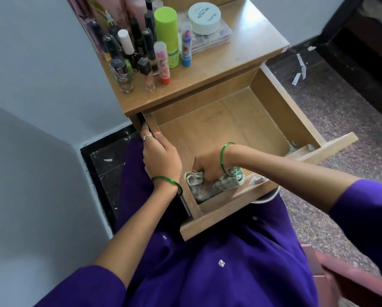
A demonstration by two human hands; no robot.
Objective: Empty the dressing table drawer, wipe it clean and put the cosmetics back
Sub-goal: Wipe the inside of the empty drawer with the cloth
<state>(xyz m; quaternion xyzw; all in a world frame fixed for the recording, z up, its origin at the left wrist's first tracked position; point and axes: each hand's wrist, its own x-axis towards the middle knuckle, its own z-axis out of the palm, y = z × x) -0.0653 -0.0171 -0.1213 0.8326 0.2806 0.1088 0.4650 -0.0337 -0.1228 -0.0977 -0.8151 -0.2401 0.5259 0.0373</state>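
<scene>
Wiping is the step in hand: your right hand [207, 167] is clenched around the cloth [212, 185], bunched in the near corner of the drawer [301, 120], fingers curled down into the fabric and wrist bent over the front wall. The cloth looks soft, light and limp; judged so, it will fold under pressure, so keep it wadded in the palm rather than pinched by an edge. Your left hand [161, 158] grips the side wall of the drawer, thumb inside, fingers outside, steadying it. The drawer floor beyond your right hand appears bare. The cosmetics [154, 45] stand on the counter [241, 56], well beyond both hands: small upright bottles and tubes, likely smooth, some seemingly glass, and easily toppled; take each by its body.
</scene>
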